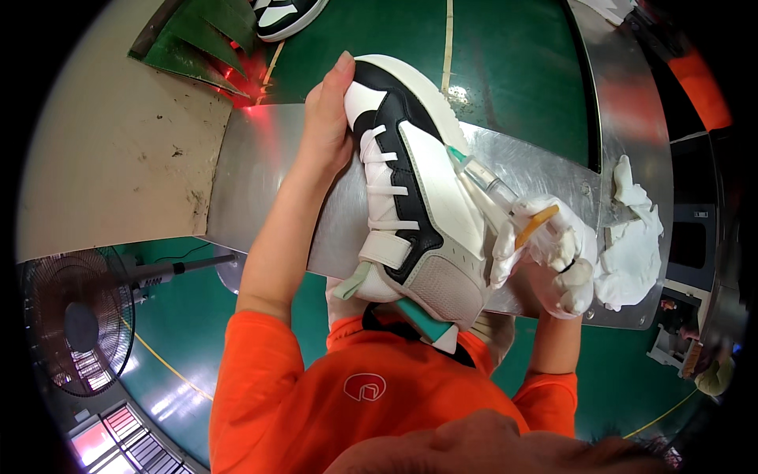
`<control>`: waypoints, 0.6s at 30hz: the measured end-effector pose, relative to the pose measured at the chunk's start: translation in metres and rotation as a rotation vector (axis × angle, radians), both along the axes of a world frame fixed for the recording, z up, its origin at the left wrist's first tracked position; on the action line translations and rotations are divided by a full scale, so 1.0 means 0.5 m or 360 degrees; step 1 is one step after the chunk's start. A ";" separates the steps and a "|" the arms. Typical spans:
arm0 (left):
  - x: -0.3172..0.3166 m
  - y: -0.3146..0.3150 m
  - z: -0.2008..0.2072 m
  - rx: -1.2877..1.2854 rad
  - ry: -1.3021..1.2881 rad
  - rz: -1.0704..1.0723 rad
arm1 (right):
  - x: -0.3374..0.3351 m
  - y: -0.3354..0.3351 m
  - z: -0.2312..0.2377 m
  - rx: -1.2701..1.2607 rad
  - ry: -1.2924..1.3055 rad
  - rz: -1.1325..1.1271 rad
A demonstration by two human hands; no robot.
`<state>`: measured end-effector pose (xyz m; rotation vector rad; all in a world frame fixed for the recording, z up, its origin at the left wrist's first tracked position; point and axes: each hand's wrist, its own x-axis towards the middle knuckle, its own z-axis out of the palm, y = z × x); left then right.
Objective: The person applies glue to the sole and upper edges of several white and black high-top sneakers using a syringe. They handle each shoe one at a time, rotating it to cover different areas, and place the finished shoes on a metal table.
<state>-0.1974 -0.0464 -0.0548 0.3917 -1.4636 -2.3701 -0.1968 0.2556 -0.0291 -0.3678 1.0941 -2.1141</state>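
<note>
My left grip (328,114), bare-skinned, is closed round the toe of a black, white and grey high-top sneaker with white laces (442,193). From that grip the sneaker stretches back towards me, its heel nearest my body, its laces on the left and its pale sole edge turned to the right. Whether it touches the counter below, I cannot tell.

My right grip (553,257), its fingers covered in white and a yellow-brown band (537,225) round one of them, is narrowed on a clear plastic syringe with a green tip (488,180). The syringe slants forward and left out of this grip, and its tip sits at the sneaker's sole edge; its rear end is hidden by my fingers.

Under both grips lies a brushed silver metal counter (253,174). Just right of my right grip, a crumpled white cloth (632,257) rests on it. Beyond my left grip runs a smooth green conveyor belt (513,71), carrying a second black and white shoe (288,16) ahead and slightly left of that grip. Farther left hang dark green flaps (201,39), with red light beside them. A black round fan (79,324) stands well apart, behind and left of my left grip.
</note>
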 end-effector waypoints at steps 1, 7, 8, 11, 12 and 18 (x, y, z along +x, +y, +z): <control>0.000 -0.002 -0.002 0.0019 -0.0010 -0.0030 | 0.003 0.003 -0.004 -0.0006 0.0020 -0.0026; -0.002 -0.006 -0.004 0.0031 -0.0011 -0.0013 | 0.005 0.010 -0.014 0.0093 0.0161 -0.0075; -0.003 -0.006 -0.004 0.0019 -0.0016 -0.0010 | 0.008 0.009 -0.013 0.0013 0.0121 -0.0110; -0.004 -0.004 -0.004 0.0021 0.0009 -0.0006 | 0.005 0.010 -0.027 -0.0177 0.0108 -0.0152; -0.003 -0.003 -0.003 0.0016 0.0011 -0.0004 | 0.005 0.011 -0.026 -0.0180 0.0117 -0.0159; 0.002 -0.004 -0.004 0.0038 0.0050 -0.0001 | 0.002 0.010 -0.001 -0.0150 0.0113 -0.0088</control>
